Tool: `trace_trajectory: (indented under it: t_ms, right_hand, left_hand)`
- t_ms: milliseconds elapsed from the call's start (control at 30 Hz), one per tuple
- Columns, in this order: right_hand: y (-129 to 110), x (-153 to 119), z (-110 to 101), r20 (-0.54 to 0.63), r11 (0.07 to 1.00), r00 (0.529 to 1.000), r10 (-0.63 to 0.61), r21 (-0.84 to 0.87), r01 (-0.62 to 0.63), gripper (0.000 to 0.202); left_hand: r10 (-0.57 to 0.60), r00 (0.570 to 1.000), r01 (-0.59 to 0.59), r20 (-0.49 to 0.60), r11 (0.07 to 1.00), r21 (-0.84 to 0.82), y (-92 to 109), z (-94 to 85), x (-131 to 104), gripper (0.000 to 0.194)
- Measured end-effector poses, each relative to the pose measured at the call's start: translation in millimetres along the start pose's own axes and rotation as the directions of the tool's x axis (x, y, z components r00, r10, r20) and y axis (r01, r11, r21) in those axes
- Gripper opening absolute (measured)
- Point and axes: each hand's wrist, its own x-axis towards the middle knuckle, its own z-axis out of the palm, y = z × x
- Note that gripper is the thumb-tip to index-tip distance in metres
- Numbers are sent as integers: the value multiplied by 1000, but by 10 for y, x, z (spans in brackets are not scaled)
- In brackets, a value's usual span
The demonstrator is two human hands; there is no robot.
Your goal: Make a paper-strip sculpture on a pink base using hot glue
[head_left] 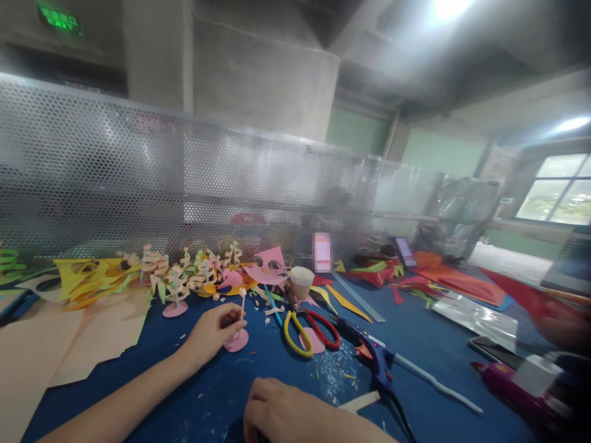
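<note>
My left hand (217, 329) pinches a thin pale pink stick (242, 307) between thumb and fingers. The stick stands upright on a round pink paper base (237, 342) resting on the blue table. Low in the view is my right hand (281, 409), knuckles up and fingers curled under; whatever they may hold is hidden. Scissors (301, 332) with one yellow and one red handle lie between and beyond my hands, partly over another pink paper disc (313, 340). A blue glue gun (376, 357) with a white glue stick in it lies to the right.
Finished-looking paper spirals on stands (175, 289) and colored scraps (92, 280) line the back left. Large pale sheets (69, 338) lie left. A white cup (301, 282) stands behind the scissors. At right are a phone (496, 352), a purple glue gun (512, 384) and another person's hand (561, 329).
</note>
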Motion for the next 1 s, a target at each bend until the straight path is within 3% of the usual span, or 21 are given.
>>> trace_trajectory:
  t_ms: [100,200,300,367,433,467,533,600,700,767,867,1000]
  right_hand:
    - [0,-125,-152,-131,922,991,40,387,14,10]
    - [-24,-271,-430,-291,651,949,125,745,142,7]
    - [-56,-389,-780,-536,372,818,212,818,439,9]
    - [-48,-416,-983,-643,300,705,299,765,570,12]
    - [23,-374,-1088,-692,349,632,349,722,598,17]
    - [90,-323,-1084,-699,413,624,350,712,567,19]
    - [281,-172,-950,-650,593,686,329,707,385,20]
    - [507,10,-681,-512,783,778,363,621,43,21]
    - [770,227,-239,-442,831,798,409,542,-126,13]
    - [840,283,-74,-424,857,803,418,478,-193,8]
    - [843,214,-112,-488,889,755,438,360,-282,11]
    - [909,-134,-401,-553,849,651,520,248,-468,12]
  left_hand:
    - [-16,1000,16,3,1000,-8,-5,9,-9,19]
    - [-35,999,35,-3,999,-14,-4,16,-8,22]
    - [-59,998,59,-18,998,-21,13,18,-6,23]
    - [-66,997,65,-32,998,-23,30,14,-7,22]
    - [-64,997,63,-41,998,-21,42,8,-10,21]
    - [-61,997,60,-45,998,-19,45,5,-12,21]
    - [-52,997,51,-52,999,-19,44,0,-16,20]
    - [-38,998,37,-55,999,-12,35,-4,-19,19]
    - [-8,998,10,-67,1000,26,6,-10,-11,19]
    - [6,996,-1,-84,999,52,-23,-12,2,18]
    - [4,995,3,-100,998,65,-57,-11,17,20]
    - [6,997,-1,-77,997,75,-17,-13,-4,16]
